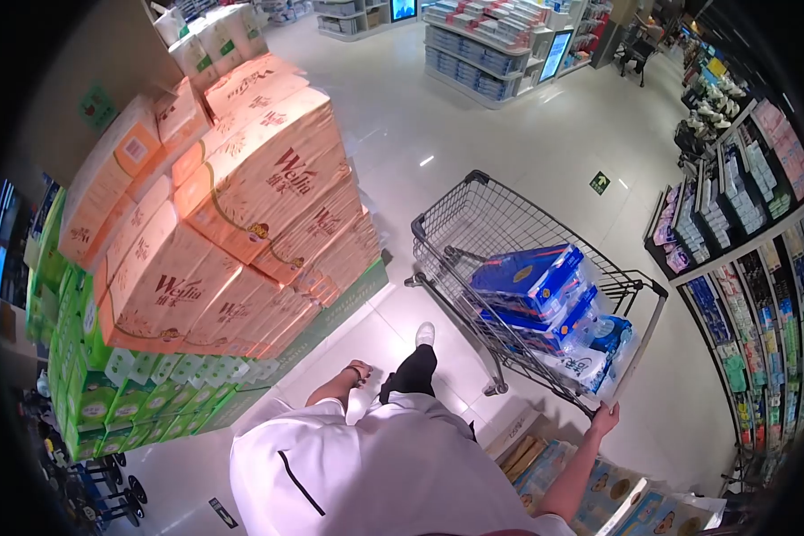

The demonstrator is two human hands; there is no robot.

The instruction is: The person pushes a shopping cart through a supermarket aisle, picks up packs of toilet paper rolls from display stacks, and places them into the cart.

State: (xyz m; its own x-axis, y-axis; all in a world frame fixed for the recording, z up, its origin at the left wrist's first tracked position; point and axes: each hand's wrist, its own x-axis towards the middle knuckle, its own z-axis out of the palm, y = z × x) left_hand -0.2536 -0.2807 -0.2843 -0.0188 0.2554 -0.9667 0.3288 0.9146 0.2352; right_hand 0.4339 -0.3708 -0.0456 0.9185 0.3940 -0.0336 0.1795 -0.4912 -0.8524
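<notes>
Shopping cart (509, 217) carrying blue packs (525, 275) stands on the store floor (402, 143), the right hand (606, 418) clamped on the near end of its handle (640, 347). That off-centre grip could let it veer into the orange stack (286, 192). The left hand (359, 373) hangs low, its grip probably loose but too small to tell; packs hide the cart's bottom.

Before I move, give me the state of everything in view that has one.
Shopping cart: upright, partly loaded
Right hand: closed on the cart
Left hand: low, off the cart
Blue packs: stacked in the cart
Orange packs: stacked high
Green packs: stacked below the orange ones
Display screens: lit
</notes>
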